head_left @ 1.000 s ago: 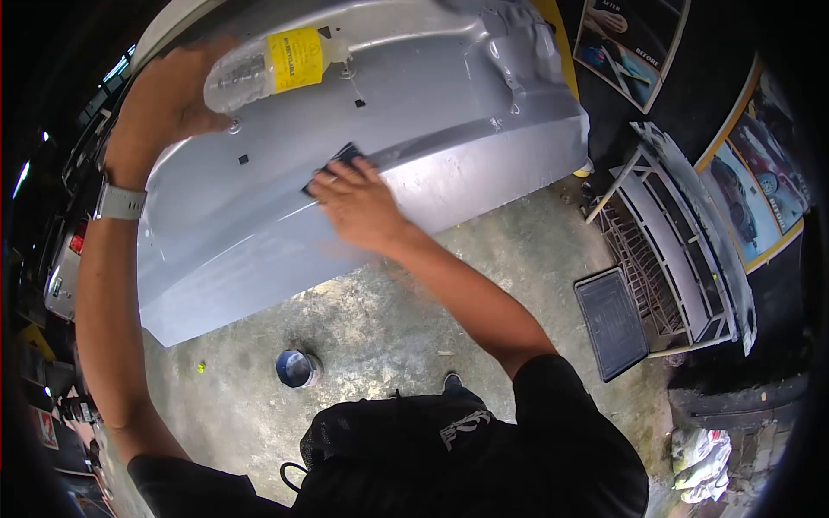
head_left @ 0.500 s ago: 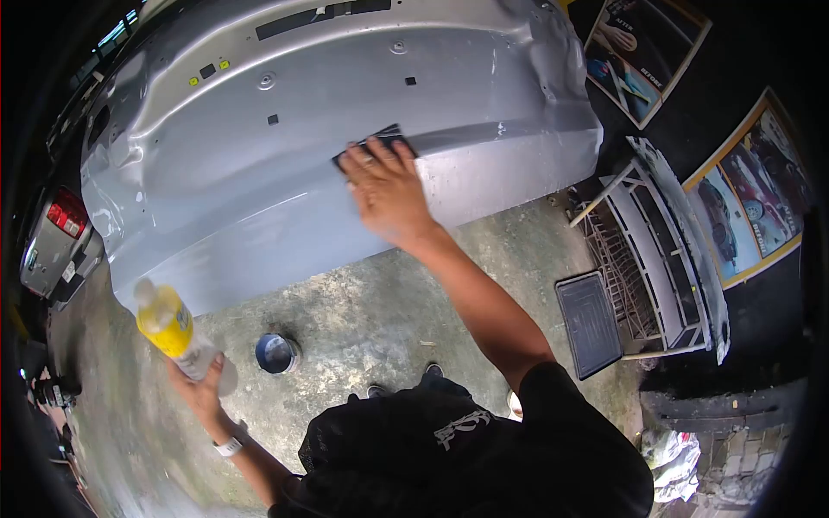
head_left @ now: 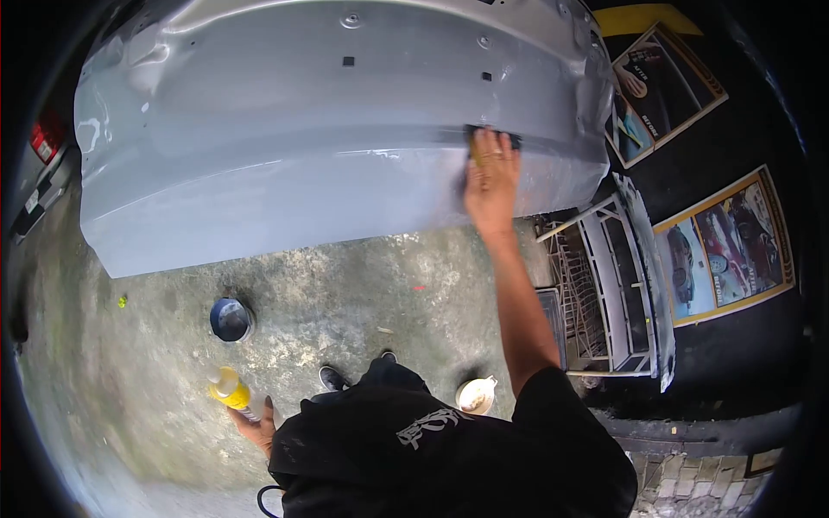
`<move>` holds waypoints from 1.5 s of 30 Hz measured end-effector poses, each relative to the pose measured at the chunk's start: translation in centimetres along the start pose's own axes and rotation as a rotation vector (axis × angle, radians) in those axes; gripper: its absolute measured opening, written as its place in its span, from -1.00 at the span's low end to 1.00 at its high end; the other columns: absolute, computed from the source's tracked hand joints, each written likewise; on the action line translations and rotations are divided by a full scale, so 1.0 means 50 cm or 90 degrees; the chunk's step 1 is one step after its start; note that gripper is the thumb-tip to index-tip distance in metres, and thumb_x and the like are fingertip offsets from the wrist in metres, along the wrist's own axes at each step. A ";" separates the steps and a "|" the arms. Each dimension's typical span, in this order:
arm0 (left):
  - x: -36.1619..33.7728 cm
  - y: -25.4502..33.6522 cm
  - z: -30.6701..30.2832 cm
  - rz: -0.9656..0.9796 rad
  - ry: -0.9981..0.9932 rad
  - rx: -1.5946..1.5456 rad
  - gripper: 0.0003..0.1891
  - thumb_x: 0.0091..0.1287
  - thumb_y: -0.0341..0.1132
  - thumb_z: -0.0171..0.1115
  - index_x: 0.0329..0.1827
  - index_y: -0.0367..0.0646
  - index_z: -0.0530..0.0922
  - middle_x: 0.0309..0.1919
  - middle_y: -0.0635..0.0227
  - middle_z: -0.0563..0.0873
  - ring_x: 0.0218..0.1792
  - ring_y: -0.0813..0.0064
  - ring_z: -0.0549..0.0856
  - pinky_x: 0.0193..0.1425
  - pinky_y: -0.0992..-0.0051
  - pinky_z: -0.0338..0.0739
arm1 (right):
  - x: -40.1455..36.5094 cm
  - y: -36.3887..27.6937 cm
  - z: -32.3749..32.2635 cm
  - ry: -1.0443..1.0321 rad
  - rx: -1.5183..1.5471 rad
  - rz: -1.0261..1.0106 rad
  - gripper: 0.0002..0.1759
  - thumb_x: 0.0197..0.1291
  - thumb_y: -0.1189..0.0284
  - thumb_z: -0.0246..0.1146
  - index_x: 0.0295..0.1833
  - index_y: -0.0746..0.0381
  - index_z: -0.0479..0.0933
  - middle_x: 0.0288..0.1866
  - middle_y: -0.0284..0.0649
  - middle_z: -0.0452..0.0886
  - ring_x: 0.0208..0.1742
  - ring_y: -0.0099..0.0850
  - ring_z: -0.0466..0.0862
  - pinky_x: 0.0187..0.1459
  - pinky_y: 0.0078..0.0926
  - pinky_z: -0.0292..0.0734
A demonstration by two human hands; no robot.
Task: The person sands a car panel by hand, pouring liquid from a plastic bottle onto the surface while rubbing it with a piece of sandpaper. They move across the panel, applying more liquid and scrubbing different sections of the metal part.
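My right hand (head_left: 493,186) lies flat, fingers straight, on a dark sheet that looks like sandpaper (head_left: 516,138), pressing it to the ridge of a silver-grey car panel (head_left: 259,198). Most of the sheet is hidden under the fingers. Low at the left, close to my body, my left hand (head_left: 256,432) is closed around the lower part of a clear plastic bottle (head_left: 229,388) with a yellow label. The bottle leans, its top pointing up and left.
A dark bucket (head_left: 230,320) stands on the concrete floor (head_left: 345,285) below the panel. By my right side is a pale container (head_left: 476,395). A metal rack (head_left: 609,285) stands at the right, near framed pictures (head_left: 730,246) on a dark wall.
My right hand has slid the dark sheet rightward along the panel. My left hand has drawn the bottle lower and nearer my body. The camera view has shifted too.
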State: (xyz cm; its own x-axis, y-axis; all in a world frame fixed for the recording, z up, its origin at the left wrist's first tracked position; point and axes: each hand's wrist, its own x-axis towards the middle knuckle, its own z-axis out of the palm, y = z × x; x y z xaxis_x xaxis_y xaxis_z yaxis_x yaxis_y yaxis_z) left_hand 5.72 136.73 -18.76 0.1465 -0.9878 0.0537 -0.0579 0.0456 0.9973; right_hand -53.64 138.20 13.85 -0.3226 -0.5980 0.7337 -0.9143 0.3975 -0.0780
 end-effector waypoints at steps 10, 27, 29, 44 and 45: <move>0.052 0.030 0.018 0.076 -0.069 0.133 0.00 0.05 -0.40 0.68 0.59 -0.27 0.31 0.29 0.15 0.63 0.28 0.31 0.59 0.44 0.27 0.43 | -0.082 0.121 0.024 0.103 0.074 0.098 -0.43 0.64 0.22 -0.06 0.67 0.04 0.31 0.76 -0.23 0.19 0.81 -0.13 0.00 0.75 0.04 -0.28; -0.005 0.038 0.097 0.100 -0.102 0.108 0.04 0.05 -0.47 0.68 0.64 -0.17 0.27 0.32 0.19 0.63 0.30 0.37 0.60 0.46 0.29 0.43 | -0.153 0.088 0.046 0.167 0.091 0.219 -0.40 0.65 0.21 -0.12 0.71 0.01 0.22 0.78 -0.27 0.14 0.80 -0.14 0.01 0.74 0.09 -0.28; -0.024 0.050 0.117 0.049 -0.071 0.103 0.04 0.06 -0.46 0.68 0.65 -0.16 0.27 0.33 0.19 0.62 0.30 0.36 0.61 0.46 0.29 0.44 | -0.153 -0.009 0.088 0.151 0.090 0.092 -0.41 0.67 0.18 -0.17 0.71 -0.01 0.22 0.79 -0.28 0.12 0.81 -0.17 -0.01 0.74 0.09 -0.29; 0.019 0.054 0.058 0.103 -0.093 0.185 0.10 0.11 -0.52 0.65 0.71 -0.19 0.14 0.47 0.14 0.51 0.43 0.30 0.53 0.57 0.24 0.32 | -0.252 -0.138 0.122 0.112 0.128 0.014 -0.42 0.63 0.26 -0.06 0.68 0.07 0.30 0.78 -0.25 0.17 0.81 -0.14 0.00 0.73 0.09 -0.24; 0.019 0.051 0.054 0.094 -0.097 0.174 0.10 0.11 -0.52 0.65 0.71 -0.19 0.14 0.47 0.14 0.50 0.43 0.30 0.53 0.57 0.24 0.32 | -0.270 -0.175 0.112 0.048 0.124 -0.043 -0.42 0.63 0.25 -0.07 0.68 0.05 0.29 0.77 -0.25 0.18 0.81 -0.15 -0.01 0.73 0.10 -0.25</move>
State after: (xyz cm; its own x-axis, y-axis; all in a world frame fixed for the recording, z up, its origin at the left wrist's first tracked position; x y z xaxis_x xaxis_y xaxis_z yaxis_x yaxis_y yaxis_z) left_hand 3.04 135.53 -16.29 -0.0307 -0.9855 0.1671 -0.3321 0.1677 0.9282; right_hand -42.67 138.91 0.84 -0.2469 -0.5619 0.7895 -0.9655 0.2124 -0.1508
